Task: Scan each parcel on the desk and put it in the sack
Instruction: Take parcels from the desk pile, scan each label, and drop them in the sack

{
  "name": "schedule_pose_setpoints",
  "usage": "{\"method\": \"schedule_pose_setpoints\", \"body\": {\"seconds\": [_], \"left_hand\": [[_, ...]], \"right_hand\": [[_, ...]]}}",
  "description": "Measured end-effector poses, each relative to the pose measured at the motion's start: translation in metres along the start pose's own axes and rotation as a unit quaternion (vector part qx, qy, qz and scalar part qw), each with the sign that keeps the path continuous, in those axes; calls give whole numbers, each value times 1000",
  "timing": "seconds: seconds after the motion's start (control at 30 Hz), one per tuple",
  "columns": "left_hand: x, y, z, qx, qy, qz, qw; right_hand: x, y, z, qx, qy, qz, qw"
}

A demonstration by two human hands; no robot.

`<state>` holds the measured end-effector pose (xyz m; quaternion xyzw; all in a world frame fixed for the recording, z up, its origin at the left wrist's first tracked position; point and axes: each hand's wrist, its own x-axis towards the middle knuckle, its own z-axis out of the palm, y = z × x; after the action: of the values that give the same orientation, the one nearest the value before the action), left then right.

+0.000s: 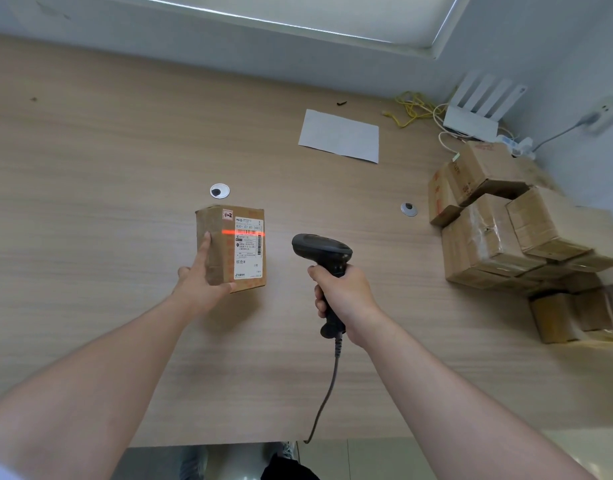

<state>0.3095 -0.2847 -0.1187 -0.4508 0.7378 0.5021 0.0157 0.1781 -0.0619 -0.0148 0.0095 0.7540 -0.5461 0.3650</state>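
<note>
Parcel (228,249) held by the left hand (197,284), right hand (343,292) wrapping the scanner (324,258): keep the red line across its barcode.

We see even, bright daylight from the white-framed window (298,15) above the pale wood-grain desk (90,150); shadows are soft, wide-angle distortion bends the edges, and the right-hand corner blurs.
</note>
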Motion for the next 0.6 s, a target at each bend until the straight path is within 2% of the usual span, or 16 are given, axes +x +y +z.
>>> {"method": "schedule_pose_setpoints", "body": {"seconds": [0.6], "left_hand": [[4, 14, 2, 31, -17, 1, 999]], "right_hand": [[-12, -7, -16, -3, 26, -7, 1000]]}}
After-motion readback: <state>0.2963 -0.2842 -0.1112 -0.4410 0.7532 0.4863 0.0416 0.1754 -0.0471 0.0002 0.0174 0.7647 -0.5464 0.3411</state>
